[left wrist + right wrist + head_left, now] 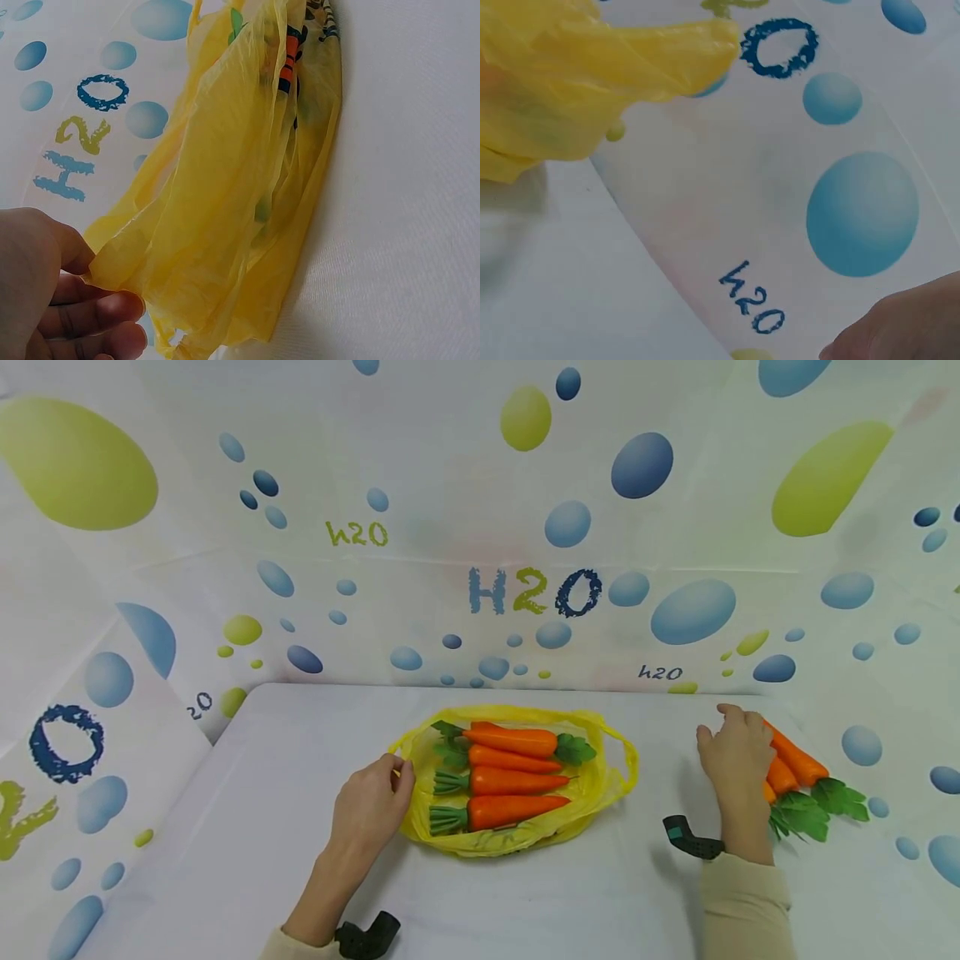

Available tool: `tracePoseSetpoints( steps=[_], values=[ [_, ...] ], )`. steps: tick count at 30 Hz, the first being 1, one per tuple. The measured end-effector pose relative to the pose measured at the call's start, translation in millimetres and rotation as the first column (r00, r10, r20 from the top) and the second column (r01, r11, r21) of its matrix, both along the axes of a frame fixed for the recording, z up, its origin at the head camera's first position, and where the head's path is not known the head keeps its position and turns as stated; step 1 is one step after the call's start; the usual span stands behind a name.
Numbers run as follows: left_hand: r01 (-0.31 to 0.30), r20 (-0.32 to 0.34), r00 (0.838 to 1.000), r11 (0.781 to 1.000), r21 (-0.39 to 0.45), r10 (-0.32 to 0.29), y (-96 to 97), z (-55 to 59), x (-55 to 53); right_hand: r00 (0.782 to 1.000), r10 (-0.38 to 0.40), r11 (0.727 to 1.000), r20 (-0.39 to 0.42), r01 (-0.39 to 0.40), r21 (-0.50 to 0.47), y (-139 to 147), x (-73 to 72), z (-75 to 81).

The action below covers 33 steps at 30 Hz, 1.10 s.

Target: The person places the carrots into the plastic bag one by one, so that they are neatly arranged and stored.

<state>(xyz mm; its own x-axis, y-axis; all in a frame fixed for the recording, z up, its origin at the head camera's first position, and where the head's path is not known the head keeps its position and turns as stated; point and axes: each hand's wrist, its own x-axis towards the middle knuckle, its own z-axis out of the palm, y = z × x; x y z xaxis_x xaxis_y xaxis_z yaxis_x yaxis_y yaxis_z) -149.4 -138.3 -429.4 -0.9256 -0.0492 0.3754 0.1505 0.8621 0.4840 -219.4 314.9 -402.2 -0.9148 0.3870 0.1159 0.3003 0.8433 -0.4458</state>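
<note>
A yellow plastic bag [525, 843] lies spread on the table, with several orange carrots [517, 781] side by side in its mouth. My left hand [371, 802] pinches the bag's left rim between thumb and fingers, as the left wrist view shows with the bag [225, 172] hanging from the fingertips [124, 307]. At the right, more carrots [802, 760] with green leafy tops lie on the table. My right hand [735, 752] is over their left ends, thumb and index finger apart; whether it touches them is hidden.
The white table [300, 727] ends at a back edge against a cloth [420, 560] printed with bubbles and H2O lettering. A yellow bag handle [633, 768] loops out towards the right. Each wrist wears a black camera mount [371, 935].
</note>
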Motion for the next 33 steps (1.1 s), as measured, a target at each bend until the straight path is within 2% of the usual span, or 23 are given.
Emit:
tracePoseSetpoints(
  steps=[7,17,27,33],
  values=[
    [-0.003,0.012,1.000,1.000,0.001,0.003,0.2,0.8,0.6,0.984,-0.086,0.996,0.155,0.090,-0.019,13.1,4.1,-2.1],
    [-0.004,0.020,1.000,1.000,-0.002,0.004,0.9,0.8,0.8,0.955,-0.115,0.993,0.274,0.121,-0.007,27.5,10.3,-5.4],
    [-0.006,0.023,1.000,1.000,-0.008,0.006,1.4,0.9,1.2,0.938,-0.099,0.991,0.332,0.123,-0.049,33.4,12.2,-6.6],
    [-0.009,0.041,0.999,1.000,-0.007,0.010,0.8,1.2,1.6,0.934,-0.084,0.995,0.346,0.098,-0.024,35.1,12.1,-9.2]
  ],
)
